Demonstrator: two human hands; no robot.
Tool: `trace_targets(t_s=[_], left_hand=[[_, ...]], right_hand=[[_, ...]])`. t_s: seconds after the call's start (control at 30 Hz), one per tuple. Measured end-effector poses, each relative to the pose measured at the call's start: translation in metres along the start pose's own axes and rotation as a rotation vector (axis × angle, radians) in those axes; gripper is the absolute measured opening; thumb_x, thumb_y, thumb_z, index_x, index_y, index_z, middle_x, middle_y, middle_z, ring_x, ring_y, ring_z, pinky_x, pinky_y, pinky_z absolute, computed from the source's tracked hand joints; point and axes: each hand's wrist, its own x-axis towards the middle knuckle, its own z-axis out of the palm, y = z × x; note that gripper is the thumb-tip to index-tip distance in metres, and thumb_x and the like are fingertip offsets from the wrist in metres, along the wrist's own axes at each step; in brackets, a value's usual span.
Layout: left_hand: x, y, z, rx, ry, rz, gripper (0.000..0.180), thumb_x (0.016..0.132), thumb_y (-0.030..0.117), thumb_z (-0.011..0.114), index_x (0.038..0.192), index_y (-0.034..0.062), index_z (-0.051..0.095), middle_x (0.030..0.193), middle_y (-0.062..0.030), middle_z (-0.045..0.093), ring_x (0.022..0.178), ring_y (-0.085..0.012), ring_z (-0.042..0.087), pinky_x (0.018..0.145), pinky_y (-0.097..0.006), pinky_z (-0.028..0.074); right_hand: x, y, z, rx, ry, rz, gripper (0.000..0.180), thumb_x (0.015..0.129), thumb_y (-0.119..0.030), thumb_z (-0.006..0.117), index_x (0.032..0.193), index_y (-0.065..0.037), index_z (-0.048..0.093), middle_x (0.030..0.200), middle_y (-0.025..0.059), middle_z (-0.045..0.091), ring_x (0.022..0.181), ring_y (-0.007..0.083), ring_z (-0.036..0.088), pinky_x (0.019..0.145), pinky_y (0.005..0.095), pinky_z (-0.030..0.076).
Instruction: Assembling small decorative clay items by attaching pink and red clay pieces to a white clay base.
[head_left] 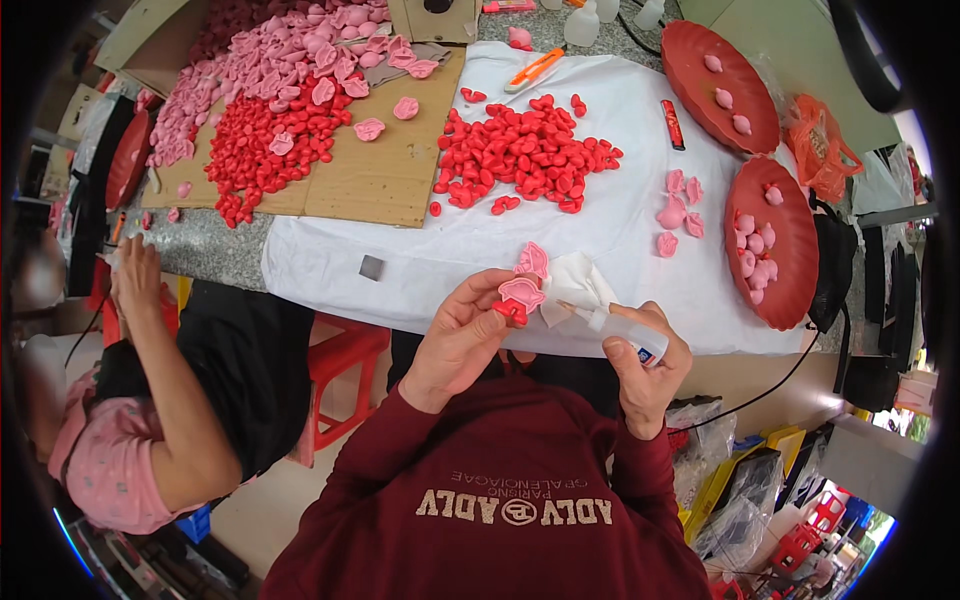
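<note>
Glossy plastic glue bottle [628,335], matt white cloth [480,230], rough brown cardboard [385,175], smooth red trays [790,275].

Labelled glue bottle [628,336], right grip [648,372]

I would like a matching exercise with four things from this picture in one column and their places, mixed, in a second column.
Things:
1. small glue bottle
2. pink and red piece
3. orange cutter
4. loose pile of red pieces

Places:
A. on the white cloth, middle
B. in the right hand
C. at the far edge of the cloth
D. in the left hand

Pairs: 1-B, 2-D, 3-C, 4-A
</note>
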Motion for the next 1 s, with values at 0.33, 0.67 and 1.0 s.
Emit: trace_targets(t_s=[0.33,0.67,1.0], left_hand=[[-0.0008,0.0007,-0.0032,-0.014,0.005,-0.001,0.039,0.085,0.007,0.056,0.123,0.0088,0.045,0.126,-0.0127,0.047,0.108,-0.0183,0.05,0.093,-0.033,0.039],[-0.0027,0.0001,-0.0059,-0.018,0.009,-0.007,0.039,0.085,0.007,0.056,0.122,0.0089,0.045,0.126,-0.0134,0.047,0.11,-0.0206,0.049,0.093,-0.034,0.039],[-0.0021,0.0003,-0.0045,0.005,0.016,-0.006,0.04,0.084,0.007,0.057,0.122,0.0083,0.045,0.124,-0.0113,0.049,0.108,-0.0191,0.05,0.093,-0.034,0.039]], right_hand=[[-0.0003,0.0008,-0.0026,0.012,-0.013,-0.003,0.03,0.069,-0.016,0.072,0.09,0.004,0.064,0.066,0.0028,0.054,0.059,0.0095,0.042,0.052,0.0222,0.031],[-0.0027,-0.0011,-0.0001,0.027,-0.023,0.021,0.033,0.07,-0.02,0.072,0.09,0.005,0.065,0.067,0.0012,0.051,0.059,0.0075,0.039,0.051,0.0213,0.028],[-0.0028,-0.0004,-0.0017,-0.011,-0.053,-0.036,0.031,0.064,-0.012,0.075,0.09,0.001,0.065,0.063,0.0045,0.054,0.057,0.0129,0.044,0.052,0.0242,0.034]])
